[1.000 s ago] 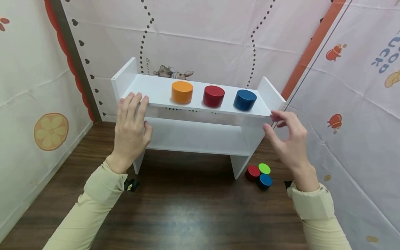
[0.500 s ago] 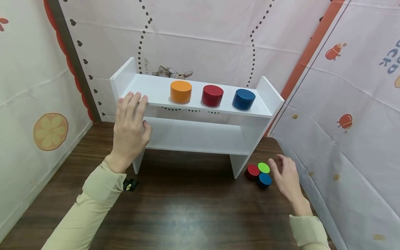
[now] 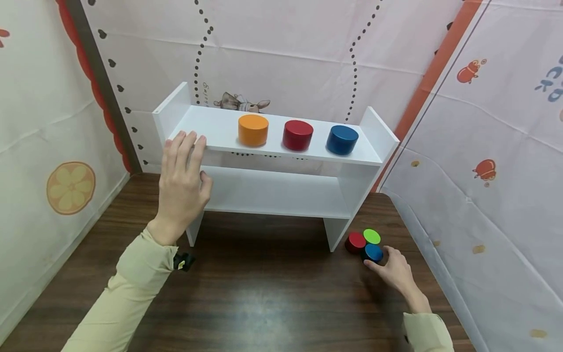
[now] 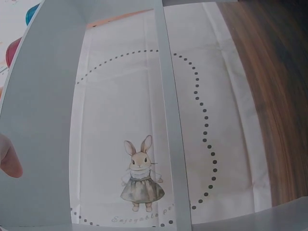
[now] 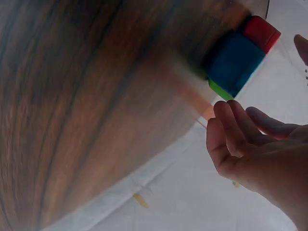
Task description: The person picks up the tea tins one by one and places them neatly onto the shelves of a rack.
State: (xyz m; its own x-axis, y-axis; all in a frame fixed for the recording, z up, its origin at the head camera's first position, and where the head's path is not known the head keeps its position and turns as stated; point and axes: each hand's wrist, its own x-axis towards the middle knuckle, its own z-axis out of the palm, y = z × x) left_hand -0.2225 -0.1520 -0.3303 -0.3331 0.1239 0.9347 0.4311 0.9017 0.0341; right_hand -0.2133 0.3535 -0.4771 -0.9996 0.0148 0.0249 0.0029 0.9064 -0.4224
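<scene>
At the left end of the white shelf unit [image 3: 272, 193], my left hand [image 3: 181, 188] rests its straight fingertips on the top board's front edge. Only one of its fingertips [image 4: 10, 163] shows in the left wrist view. My right hand [image 3: 396, 271] is low on the right, thumb and fingers spread at either side of a blue round block [image 3: 373, 252]. In the right wrist view a small gap separates its fingers [image 5: 226, 115] from that blue block [image 5: 236, 62]. A red block [image 3: 355, 242] and a green block [image 3: 372, 236] touch the blue one on the table.
On the top board stand an orange block [image 3: 252, 130], a dark red block [image 3: 297, 135] and a second blue block [image 3: 342, 140], in a row. The shelf stands on a dark wooden table [image 3: 264, 298]. Printed cloth walls [image 3: 281, 54] enclose the back and both sides.
My right hand has left the right end of the top board and come down to the blue block on the table. My left hand has stayed on the shelf edge.
</scene>
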